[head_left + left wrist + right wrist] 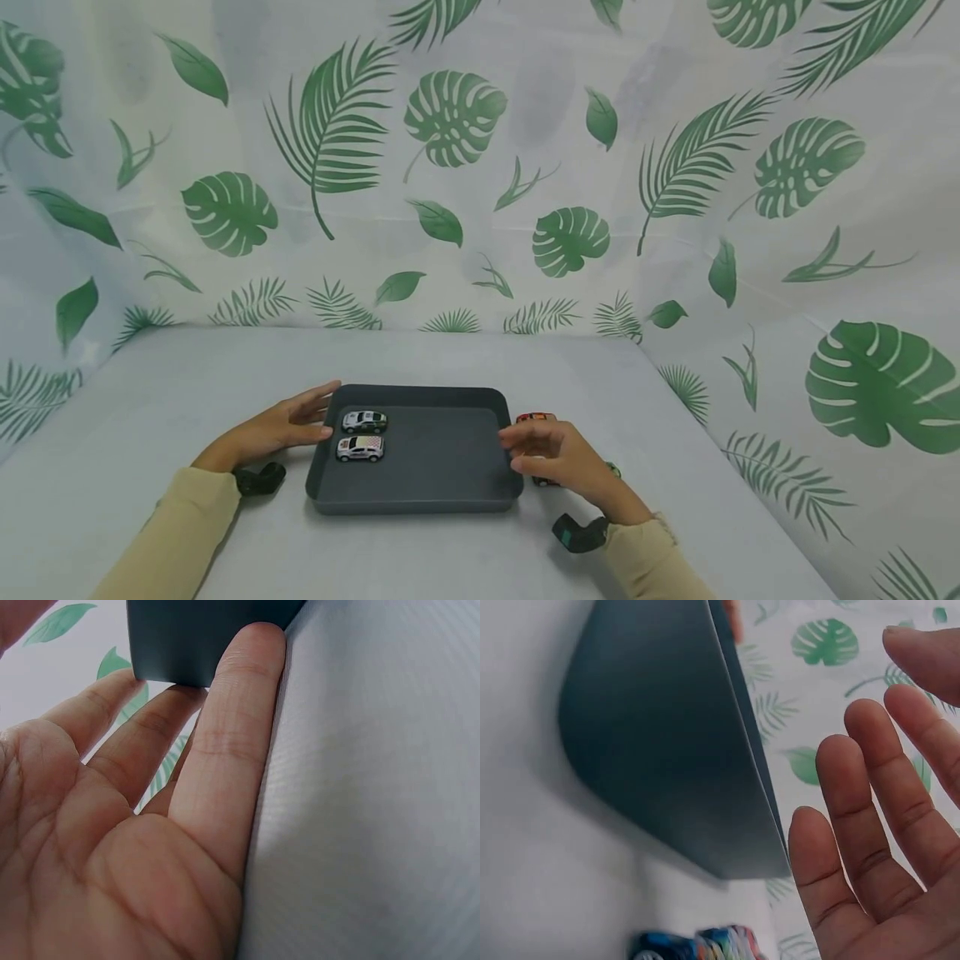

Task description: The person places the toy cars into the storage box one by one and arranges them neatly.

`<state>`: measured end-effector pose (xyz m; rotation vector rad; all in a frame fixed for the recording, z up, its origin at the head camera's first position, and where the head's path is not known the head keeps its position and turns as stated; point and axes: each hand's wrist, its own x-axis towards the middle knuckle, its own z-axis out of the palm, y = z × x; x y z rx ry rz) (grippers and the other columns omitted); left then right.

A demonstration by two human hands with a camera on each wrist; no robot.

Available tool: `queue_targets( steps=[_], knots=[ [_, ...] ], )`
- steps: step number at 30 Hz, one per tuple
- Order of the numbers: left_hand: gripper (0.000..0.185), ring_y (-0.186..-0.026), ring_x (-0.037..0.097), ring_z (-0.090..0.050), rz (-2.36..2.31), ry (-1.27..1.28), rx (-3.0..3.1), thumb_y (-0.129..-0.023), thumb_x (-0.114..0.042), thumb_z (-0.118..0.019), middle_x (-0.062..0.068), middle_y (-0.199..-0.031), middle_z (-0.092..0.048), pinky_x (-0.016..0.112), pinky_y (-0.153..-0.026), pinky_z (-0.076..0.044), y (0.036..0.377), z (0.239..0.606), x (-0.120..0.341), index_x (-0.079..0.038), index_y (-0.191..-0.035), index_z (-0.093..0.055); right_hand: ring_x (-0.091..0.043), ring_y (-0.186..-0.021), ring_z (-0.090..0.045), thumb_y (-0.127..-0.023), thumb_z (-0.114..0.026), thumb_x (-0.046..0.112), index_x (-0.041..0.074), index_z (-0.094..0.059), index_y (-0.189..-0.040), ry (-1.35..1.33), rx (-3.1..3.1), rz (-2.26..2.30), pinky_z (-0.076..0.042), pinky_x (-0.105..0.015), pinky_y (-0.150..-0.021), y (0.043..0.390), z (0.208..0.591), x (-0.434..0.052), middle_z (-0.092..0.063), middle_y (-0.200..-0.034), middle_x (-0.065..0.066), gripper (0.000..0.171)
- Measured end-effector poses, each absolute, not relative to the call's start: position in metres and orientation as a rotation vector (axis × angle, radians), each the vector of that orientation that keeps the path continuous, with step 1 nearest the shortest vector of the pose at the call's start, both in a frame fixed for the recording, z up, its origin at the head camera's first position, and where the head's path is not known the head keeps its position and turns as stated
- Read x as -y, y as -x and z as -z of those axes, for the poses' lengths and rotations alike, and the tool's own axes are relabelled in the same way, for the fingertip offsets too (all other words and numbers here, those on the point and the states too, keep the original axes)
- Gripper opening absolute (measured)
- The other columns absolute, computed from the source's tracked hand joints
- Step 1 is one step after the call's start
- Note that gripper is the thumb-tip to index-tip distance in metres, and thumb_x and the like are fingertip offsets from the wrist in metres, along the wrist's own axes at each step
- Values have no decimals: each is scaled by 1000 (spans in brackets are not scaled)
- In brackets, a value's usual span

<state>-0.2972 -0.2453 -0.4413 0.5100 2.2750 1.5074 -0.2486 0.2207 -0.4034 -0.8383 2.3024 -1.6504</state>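
Observation:
A dark grey rectangular tray (435, 505) lies on the white table. Inside it, at the left, a white-and-black toy car (364, 422) sits behind a white toy car with a patterned roof (361, 448). My left hand (272, 427) rests at the tray's left side, fingers extended; the left wrist view shows fingertips (251, 652) against the tray wall. Over the right rim hovers my right hand (562, 458), its fingers loosely bent and nothing in them. Past that rim, a red toy car (536, 416) and a green-marked toy car (613, 469) are partly covered by this hand.
Black wrist bands with camera mounts (258, 479) sit on both wrists. A white cloth with green leaf prints (457, 117) hangs behind and at the sides of the table (360, 558). Blurred colourful toy cars (697, 945) show low in the right wrist view.

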Motion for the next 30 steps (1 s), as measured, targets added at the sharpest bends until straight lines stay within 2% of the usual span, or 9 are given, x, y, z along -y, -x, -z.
queue_targets(
  steps=[12,20,25,30],
  knots=[
    [96,-159,59,-18,-1471,-521,-2307,-104,-27,-75,34,-174,-16,72,-122,-30,297,442,246,-3,-173,-14,-23,-112,-70,-102,-72,1,-13,-66,-136,762,-2400,1596,-59,-28,-94,248,401,-250,-69,-129,-31,37],
    [95,-159,60,-17,-1478,-543,-2301,-104,-27,-74,35,-174,-17,73,-122,-28,296,441,249,-2,-173,-13,-10,-115,-69,-102,-71,0,-11,-68,-133,775,-2513,1523,-56,-26,-98,251,403,-271,-72,-130,-25,33],
    [95,-159,59,-16,-1495,-543,-2290,-104,-25,-74,34,-175,-15,73,-123,-27,297,442,249,-3,-173,-13,-16,-118,-70,-103,-71,4,-9,-69,-134,707,-2566,1492,-55,-25,-100,253,402,-281,-71,-133,-25,34],
    [96,-158,60,-17,-1495,-554,-2289,-104,-26,-75,35,-174,-17,73,-122,-28,299,442,248,-2,-173,-13,-30,-120,-70,-102,-72,6,-9,-68,-135,660,-2610,1453,-56,-26,-99,254,401,-290,-72,-132,-23,37]
  ],
)
